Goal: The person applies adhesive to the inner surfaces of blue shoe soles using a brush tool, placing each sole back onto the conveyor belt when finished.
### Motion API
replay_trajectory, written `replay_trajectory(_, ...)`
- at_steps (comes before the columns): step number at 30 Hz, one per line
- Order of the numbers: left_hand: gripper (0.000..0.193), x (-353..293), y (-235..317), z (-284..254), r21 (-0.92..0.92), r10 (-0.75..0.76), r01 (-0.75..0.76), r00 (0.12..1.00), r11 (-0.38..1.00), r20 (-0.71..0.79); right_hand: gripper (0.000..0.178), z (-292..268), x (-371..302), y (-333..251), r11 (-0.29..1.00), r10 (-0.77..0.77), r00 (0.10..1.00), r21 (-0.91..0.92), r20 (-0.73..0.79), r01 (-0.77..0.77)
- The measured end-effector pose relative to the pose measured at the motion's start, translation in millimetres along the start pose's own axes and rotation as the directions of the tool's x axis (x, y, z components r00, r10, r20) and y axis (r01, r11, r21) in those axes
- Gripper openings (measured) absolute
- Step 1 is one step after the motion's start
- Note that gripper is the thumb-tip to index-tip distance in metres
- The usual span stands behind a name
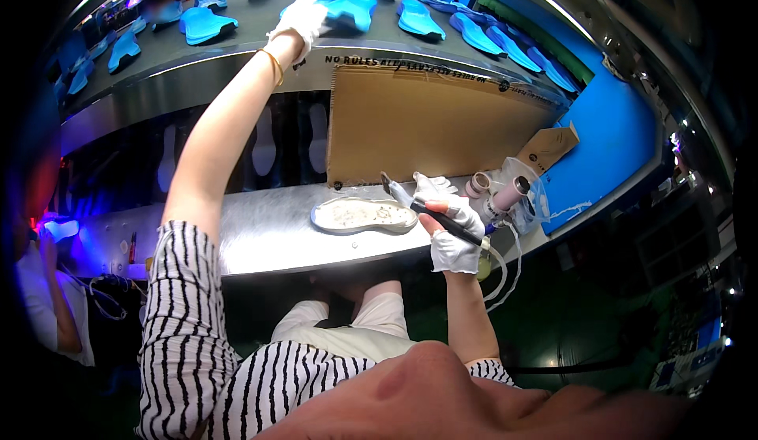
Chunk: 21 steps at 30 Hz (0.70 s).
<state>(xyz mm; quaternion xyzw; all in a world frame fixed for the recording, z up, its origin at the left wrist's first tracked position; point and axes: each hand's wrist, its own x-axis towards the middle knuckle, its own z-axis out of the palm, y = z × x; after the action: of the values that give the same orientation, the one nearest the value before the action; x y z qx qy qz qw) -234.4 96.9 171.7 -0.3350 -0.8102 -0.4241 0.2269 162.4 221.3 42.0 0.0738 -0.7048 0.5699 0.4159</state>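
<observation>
My left hand point(304, 23), in a white glove, reaches far forward over the dark conveyor belt. Its fingers grip a blue shoe-shaped piece point(350, 9), which is blurred by motion. Closer to me, my right hand point(455, 231) wears a white glove with bare fingertips. It is closed around a black-handled brush point(446, 220), whose tip points up and to the left and whose back end runs into a pale tube. Just left of that hand, a white shoe sole point(363, 215) lies flat on the metal bench, its hollow side up.
More blue shoe-shaped pieces point(418, 19) lie along the conveyor belt point(260, 22). A cardboard sheet point(434, 128) stands below it. Behind my right hand are a white glove point(430, 184), a pink cylinder point(509, 194) and a clear plastic bag point(533, 179). Another person point(59, 298) is at far left.
</observation>
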Motion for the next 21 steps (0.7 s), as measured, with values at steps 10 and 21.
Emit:
replay_trajectory(10, 0.038, -5, 2, -31, 0.701, -0.009, -0.147, 0.977, 0.697, 0.214, 0.024, 27, 0, 26, 0.97, 0.18, 0.98, 0.148, 0.087, -0.191)
replay_trajectory(21, 0.02, -53, -17, -120, 0.9, 0.139, -0.203, 0.977, 0.387, 0.161, 0.02, 40, -10, 40, 0.928, 0.323, 0.924, 0.122, 0.206, -0.352)
